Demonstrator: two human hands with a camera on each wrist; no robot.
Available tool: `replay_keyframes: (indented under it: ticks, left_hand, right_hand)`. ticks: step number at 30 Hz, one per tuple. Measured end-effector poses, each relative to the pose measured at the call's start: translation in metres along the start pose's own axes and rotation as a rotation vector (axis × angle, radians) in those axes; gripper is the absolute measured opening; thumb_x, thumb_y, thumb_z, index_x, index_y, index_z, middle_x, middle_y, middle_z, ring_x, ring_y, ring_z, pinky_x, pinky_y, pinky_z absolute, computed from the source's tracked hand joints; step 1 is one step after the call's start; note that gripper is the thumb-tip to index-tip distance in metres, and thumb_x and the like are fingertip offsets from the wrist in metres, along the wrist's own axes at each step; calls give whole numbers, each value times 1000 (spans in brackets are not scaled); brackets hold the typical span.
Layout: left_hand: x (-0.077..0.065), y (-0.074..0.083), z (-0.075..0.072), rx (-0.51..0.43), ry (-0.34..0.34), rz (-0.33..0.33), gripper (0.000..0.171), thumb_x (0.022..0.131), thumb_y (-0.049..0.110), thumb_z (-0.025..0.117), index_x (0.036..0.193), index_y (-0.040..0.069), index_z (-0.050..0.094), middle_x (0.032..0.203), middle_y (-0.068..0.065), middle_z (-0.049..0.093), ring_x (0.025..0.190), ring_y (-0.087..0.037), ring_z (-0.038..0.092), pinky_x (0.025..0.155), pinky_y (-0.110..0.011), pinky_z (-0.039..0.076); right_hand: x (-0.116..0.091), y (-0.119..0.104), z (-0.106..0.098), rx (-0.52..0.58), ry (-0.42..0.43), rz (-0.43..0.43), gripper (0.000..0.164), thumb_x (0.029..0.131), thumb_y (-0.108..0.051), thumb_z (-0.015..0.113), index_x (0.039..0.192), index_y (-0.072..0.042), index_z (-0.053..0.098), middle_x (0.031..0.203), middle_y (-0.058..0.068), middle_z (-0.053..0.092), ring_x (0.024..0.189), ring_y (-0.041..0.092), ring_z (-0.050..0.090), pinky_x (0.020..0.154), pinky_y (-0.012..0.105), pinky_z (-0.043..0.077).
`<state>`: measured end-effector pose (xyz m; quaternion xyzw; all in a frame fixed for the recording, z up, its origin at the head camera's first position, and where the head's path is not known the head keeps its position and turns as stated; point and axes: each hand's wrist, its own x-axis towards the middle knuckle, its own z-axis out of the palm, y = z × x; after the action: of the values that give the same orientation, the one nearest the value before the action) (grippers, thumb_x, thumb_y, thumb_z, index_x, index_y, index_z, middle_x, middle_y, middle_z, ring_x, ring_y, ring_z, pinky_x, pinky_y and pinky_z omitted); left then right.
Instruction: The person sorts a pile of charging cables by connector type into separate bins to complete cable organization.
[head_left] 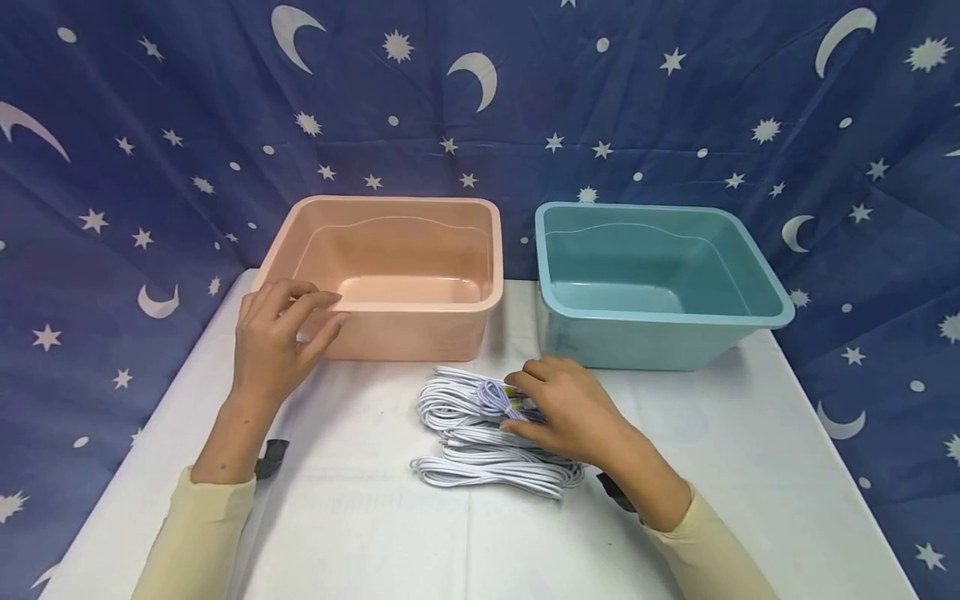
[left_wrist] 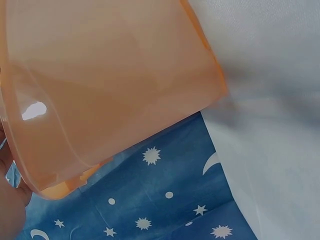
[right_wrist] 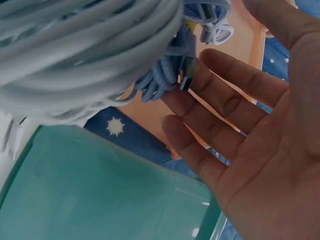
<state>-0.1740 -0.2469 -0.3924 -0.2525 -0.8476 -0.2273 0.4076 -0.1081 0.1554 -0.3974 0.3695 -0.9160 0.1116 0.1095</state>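
Cream sleeves [head_left: 731, 550] lie closest in the head view. Ahead, the left hand [head_left: 281, 333] laps its fingers over the rim of the peach bin [head_left: 405, 337], thumb outside, probably to steady it. The right hand [head_left: 566, 408] hangs over the white cables [head_left: 487, 475], fingers loose beside a lilac bundle [head_left: 493, 398] lying on top, seemingly the easiest piece to reach. The cables rest on the surface [head_left: 345, 525] before the gap between that bin and the teal bin [head_left: 615, 343], presumably keeping both within reach.

From the left wrist, peach wall looms nearest; the grasp on its rim looks light.

From the right wrist, white coils crowd nearest; the fingers extend, released, to the lilac bundle, though whether they press it I cannot tell.
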Motion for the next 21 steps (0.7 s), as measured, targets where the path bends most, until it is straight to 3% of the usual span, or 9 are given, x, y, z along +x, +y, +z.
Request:
replay_keyframes:
  ticks: [10, 21]
  left_hand:
    - [0, 0, -1, 0, -6, -10, 28, 95, 31, 78, 110, 7, 79, 105, -18, 67, 93, -40, 61, 79, -55, 40]
    - [-1, 0, -1, -3, -6, -3, 26, 94, 25, 82, 111, 6, 79, 105, -18, 67, 91, -40, 60, 80, -55, 40]
  right_hand:
    - [16, -8, 2, -15, -67, 19, 59, 81, -50, 91, 123, -11, 73, 87, -7, 65, 85, 16, 62, 82, 39, 53]
    - [15, -11, 10, -43, -7, -1, 35, 81, -28, 90, 109, -12, 75, 89, -4, 70, 82, 19, 63, 74, 37, 50]
